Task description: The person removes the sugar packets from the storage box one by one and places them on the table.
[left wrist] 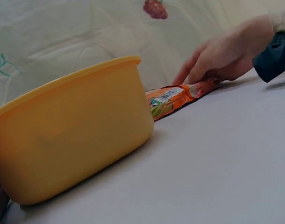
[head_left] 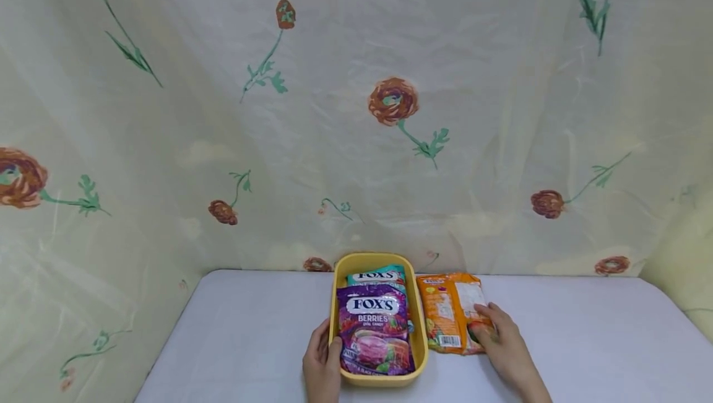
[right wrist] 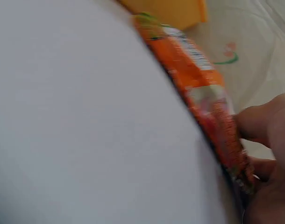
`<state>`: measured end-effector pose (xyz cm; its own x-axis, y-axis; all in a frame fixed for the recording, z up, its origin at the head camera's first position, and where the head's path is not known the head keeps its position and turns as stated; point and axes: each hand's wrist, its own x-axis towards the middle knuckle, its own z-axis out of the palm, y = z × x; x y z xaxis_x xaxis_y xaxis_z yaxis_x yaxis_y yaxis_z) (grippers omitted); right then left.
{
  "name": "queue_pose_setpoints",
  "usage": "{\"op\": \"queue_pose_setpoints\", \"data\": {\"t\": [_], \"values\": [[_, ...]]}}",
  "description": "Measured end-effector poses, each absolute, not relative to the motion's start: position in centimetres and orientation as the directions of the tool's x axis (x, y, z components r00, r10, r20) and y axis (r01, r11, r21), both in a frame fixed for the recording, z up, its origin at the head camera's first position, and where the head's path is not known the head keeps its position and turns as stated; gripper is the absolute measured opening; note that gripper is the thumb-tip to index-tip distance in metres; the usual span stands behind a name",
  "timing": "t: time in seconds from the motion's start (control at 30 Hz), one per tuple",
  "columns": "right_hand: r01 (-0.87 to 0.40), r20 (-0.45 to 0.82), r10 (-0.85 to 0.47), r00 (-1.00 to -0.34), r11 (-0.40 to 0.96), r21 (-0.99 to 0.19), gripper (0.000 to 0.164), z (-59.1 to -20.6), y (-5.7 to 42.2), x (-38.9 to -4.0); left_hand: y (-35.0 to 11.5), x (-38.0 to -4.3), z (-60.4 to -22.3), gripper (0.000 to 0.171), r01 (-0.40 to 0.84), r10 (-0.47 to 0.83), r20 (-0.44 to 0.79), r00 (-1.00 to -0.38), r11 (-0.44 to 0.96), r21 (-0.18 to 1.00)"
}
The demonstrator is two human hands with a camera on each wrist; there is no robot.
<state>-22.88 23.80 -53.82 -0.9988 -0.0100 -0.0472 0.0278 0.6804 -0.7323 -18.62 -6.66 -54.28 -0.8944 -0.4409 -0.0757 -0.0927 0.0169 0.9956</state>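
Note:
A yellow plastic basin (head_left: 421, 353) stands on the table, and my left hand (head_left: 323, 366) grips its left side with the thumb at the rim. Inside, a purple candy bag (head_left: 374, 329) marked FOX'S Berries overlaps a teal candy bag (head_left: 384, 275). Just right of the basin lies an orange candy bag (head_left: 445, 313), its barcode side up. My right hand (head_left: 508, 344) holds this bag by its right edge. In the right wrist view the thumb presses on top of the orange bag (right wrist: 194, 88), while the other fingers are partly hidden at its edge.
The white table (head_left: 245, 341) runs out to both sides. Behind it hangs a pale floral curtain (head_left: 334, 143), close to the basin's far end. A dark band (left wrist: 275, 56) circles the right wrist.

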Motion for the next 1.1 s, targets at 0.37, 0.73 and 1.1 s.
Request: {"op": "queue_pose_setpoints", "data": {"t": [0.37,0.73,1.1], "values": [[0.166,-0.041,0.213,-0.976,0.61,-0.775,0.054,-54.1,22.3,-19.2,-6.4,-18.8,-54.4,0.04,-0.045,-0.449,-0.029,-0.893,0.025,0.999],[0.127,-0.054,0.161,-0.985,0.488,-0.864,0.047,-53.3,21.5,-16.0,-6.5,-18.6,-54.3,0.04,-0.035,-0.449,-0.017,-0.893,0.032,0.999],[-0.032,0.138,0.202,-0.97,0.455,-0.89,0.032,-51.5,18.3,-15.3,-6.5,-18.5,-53.8,0.04,-0.055,-0.445,-0.046,-0.894,0.008,0.998]]}}
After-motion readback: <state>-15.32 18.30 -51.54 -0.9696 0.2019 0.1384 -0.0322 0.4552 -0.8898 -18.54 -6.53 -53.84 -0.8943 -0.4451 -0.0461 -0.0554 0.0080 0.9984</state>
